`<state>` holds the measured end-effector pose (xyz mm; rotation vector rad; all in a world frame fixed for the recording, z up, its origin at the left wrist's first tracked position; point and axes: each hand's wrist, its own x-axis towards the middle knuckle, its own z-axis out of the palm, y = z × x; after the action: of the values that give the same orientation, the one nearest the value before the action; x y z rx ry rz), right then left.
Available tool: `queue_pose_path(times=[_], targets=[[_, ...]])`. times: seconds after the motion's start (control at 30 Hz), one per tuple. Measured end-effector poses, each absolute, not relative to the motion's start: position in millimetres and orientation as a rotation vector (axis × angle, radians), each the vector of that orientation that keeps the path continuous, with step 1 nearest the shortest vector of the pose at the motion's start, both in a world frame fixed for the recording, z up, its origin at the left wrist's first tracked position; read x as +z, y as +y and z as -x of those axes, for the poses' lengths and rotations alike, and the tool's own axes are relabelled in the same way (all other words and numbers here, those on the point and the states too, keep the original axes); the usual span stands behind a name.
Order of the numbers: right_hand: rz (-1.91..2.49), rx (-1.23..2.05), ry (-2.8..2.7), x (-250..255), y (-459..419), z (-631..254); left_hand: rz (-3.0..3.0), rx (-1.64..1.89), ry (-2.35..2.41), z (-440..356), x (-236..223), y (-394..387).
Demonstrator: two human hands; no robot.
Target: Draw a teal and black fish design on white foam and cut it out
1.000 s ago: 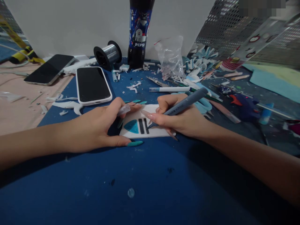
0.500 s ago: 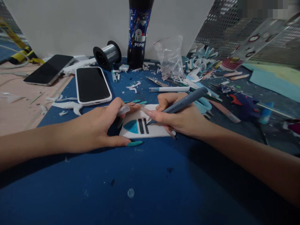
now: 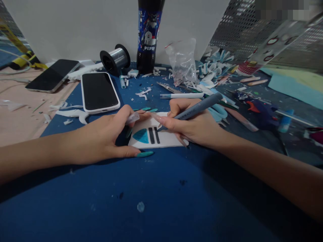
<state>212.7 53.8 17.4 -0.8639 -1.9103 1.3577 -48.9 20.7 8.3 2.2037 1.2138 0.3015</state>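
Now the pen point(image 3: 198, 107) tip sits farther up the right bar point(image 3: 156, 135) on the card point(image 3: 171, 139); stroke seems near its far end. Right hand point(image 3: 193, 126) pinches pen; left hand point(image 3: 108, 134), fingers spread, straddles card, cap point(image 3: 133, 117) tucked in.

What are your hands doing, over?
Right hand: gripping grey marker, tip by right black bar on white slab. Left hand: at slab's left end, translucent piece in grasp. White-cased phone beyond, clear of slab.

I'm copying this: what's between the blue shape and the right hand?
In the head view: two black bars, then the pen tip, on white foam.
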Motion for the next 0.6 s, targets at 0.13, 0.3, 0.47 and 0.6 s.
queue_pose_path(times=[0.13, 0.3, 0.47, 0.6], targets=[[0.873, 1.338, -1.911, 18.0, 54.1, -211.4, -2.180, 0.334, 1.231, 46.8, 8.3, 18.8], [0.830, 1.285, -1.903, 17.7, 54.7, -210.1, -2.251, 0.369, 1.226, 49.3, 3.6, 19.8], [0.813, 1.262, -1.909, 17.0, 54.9, -207.5, -2.299, 0.382, 1.206, 50.7, 2.7, 22.5], [0.800, 1.224, -1.923, 15.8, 55.4, -207.8, -2.294, 0.364, 1.256, 47.1, 6.4, 18.1]])
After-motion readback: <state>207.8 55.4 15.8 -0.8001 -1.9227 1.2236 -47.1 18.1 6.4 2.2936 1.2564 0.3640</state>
